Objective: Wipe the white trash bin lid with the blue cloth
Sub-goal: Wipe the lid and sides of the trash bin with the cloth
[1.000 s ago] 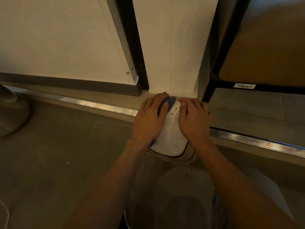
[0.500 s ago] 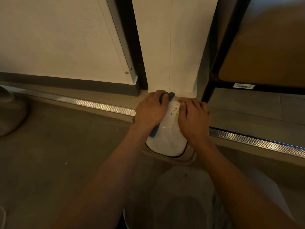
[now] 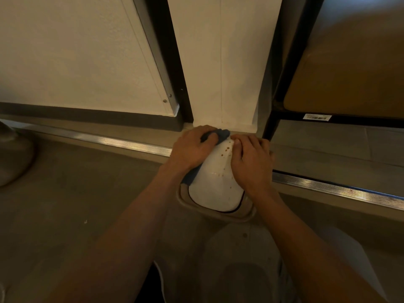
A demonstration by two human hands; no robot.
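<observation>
Down by the person's knees, the white trash bin lid (image 3: 216, 189) sits on its bin on the floor. The right hand (image 3: 251, 160) lies on the lid's right side, fingers curled over its far edge. The left hand (image 3: 192, 149) grips the blue cloth (image 3: 220, 134) bunched at the lid's far left edge. Brown specks dot the middle; a bunched cloth could well smear them or skip them, and hard pressing might tip the bin. Beyond, a shelf label (image 3: 317, 117) carries a barcode, too small to read.
</observation>
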